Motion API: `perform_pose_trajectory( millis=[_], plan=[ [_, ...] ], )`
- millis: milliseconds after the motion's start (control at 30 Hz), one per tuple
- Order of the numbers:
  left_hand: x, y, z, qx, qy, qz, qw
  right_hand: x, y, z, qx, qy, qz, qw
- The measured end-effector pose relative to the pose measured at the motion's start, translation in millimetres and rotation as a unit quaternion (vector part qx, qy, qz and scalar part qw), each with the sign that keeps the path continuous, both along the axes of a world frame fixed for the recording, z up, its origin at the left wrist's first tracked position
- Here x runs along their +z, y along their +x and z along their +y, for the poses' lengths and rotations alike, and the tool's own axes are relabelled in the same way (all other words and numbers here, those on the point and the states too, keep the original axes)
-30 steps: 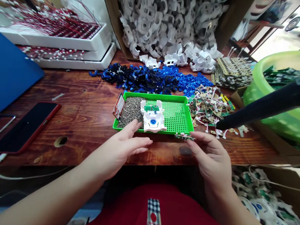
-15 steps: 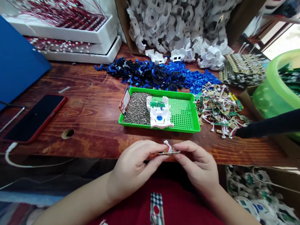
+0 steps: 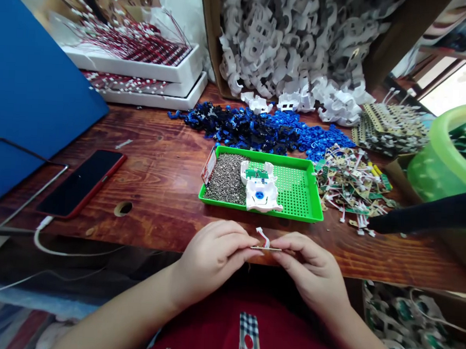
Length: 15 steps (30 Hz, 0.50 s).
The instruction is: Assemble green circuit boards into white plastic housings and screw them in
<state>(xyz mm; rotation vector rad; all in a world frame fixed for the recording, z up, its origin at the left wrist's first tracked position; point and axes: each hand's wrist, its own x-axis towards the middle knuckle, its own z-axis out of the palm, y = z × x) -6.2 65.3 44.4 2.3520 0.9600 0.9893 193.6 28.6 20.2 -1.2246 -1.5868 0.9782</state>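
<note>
Between my two hands, at the table's front edge, is a small circuit board [image 3: 267,248] seen edge-on. A short white and red cable with a white plug [image 3: 262,233] stands up from it. My left hand [image 3: 216,261] pinches the board's left end between thumb and fingers. The right end is pinched the same way by my right hand [image 3: 314,270]. Just beyond them lies a green tray [image 3: 298,214] with small metal screws [image 3: 227,179] heaped in its left part. White plastic housings [image 3: 270,196], one with a green board and one with a blue disc, rest in its middle.
Blue and black plastic parts [image 3: 254,126] lie heaped behind the tray, before a box of white shells [image 3: 285,48]. Wired boards [image 3: 348,179] are piled at right, near a green tub [image 3: 430,157] and a dark bar [image 3: 424,213]. At left lies a phone [image 3: 82,183].
The whole view has shifted, so the table and tray appear lower and farther right. Both hands keep their pinch on the circuit board, which now looks more level.
</note>
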Motion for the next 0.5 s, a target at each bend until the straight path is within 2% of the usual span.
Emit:
perform_pose_trajectory(
  millis=[100, 167, 267, 333, 400, 433, 500],
  plan=[
    [11.0, -2.8, 3.9, -0.034, -0.107, 0.039, 0.993, 2.3, 2.4, 2.7, 0.029, -0.028, -0.007, 0.999],
    [24.2, -5.7, 8.1, -0.065, -0.182, 0.070, 0.979, 1.7, 5.7, 4.1, 0.028, -0.051, -0.004, 0.998],
    [49.4, -6.8, 29.9, -0.053, -0.212, 0.101, 0.971, -5.2, 12.3, 6.3, -0.017, -0.058, 0.013, 0.998],
    [64.0, -1.8, 61.9, 0.016, -0.179, 0.103, 0.978, -12.3, 15.7, 7.4, -0.051, -0.049, 0.023, 0.997],
    [72.0, 8.1, 106.1, 0.097, -0.155, 0.119, 0.976, -18.9, 17.0, 8.0, -0.065, -0.032, 0.019, 0.997],
    [73.0, 14.1, 129.9, 0.140, -0.165, 0.135, 0.967, -21.6, 16.8, 8.1, -0.066, -0.019, 0.013, 0.998],
    [70.0, 26.4, 174.1, 0.164, -0.199, 0.153, 0.954, -25.7, 15.6, 7.8, -0.061, 0.009, 0.003, 0.998]
  ],
)
